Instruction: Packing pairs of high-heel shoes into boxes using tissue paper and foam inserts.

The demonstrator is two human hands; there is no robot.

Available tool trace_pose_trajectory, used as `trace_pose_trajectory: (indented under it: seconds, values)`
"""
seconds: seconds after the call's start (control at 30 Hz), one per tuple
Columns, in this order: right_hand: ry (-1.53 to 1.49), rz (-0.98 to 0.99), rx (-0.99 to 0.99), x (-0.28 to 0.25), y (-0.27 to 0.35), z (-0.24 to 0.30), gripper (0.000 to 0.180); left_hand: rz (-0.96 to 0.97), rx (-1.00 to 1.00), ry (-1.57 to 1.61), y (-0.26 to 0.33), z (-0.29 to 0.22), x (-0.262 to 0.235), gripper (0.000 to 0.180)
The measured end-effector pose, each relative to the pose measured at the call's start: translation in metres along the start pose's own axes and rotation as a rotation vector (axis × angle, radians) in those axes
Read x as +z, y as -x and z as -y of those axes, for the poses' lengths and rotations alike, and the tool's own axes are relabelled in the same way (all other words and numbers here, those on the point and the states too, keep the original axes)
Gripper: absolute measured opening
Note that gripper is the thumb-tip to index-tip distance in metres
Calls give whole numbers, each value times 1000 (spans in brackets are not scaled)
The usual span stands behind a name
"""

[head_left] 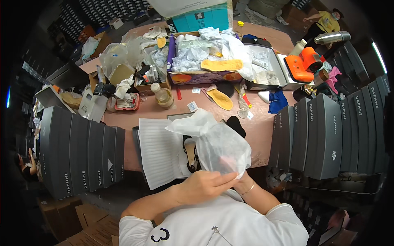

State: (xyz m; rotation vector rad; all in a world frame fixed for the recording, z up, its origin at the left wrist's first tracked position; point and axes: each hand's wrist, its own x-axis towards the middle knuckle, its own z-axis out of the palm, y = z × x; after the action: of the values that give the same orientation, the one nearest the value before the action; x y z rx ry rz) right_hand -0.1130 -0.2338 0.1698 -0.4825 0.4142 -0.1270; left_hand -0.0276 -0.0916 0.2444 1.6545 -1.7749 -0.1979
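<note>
White bag [221,141]: beyond left hand [207,186], partly covering right hand [243,183].
You pinch its near edge left; right's grip hidden, can't tell.

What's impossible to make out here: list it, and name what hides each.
Head view, all:
Right hand: fingers veiled behind or inside the translucent white wrapper.
Black-strapped sandal: partly covered by that wrapper.
Black rounded object: lower part behind the wrapper; kind unclear.
</note>
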Motion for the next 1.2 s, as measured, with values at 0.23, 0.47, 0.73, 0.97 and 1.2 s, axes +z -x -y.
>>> trace_pose_trajectory:
  seconds: [0.23,0.47,0.73,0.97,1.2]
  values:
    - [3,-116,-177,-29,-16,-9,54,11,147,212,-2,-6,69,38]
    - [311,-194,-307,-60,-27,1,56,291,146,757,-3,-11,112,34]
    - [1615,-459,-559,-184,-26,61,50,-804,-1168,623,100,105,148,41]
    - [2189,271,167,-192,38,32,48,-410,-1599,1233,137,145,166,25]
    - [1517,346,-306,-10,1,-38,52,-855,-1453,1310,108,71,125,32]
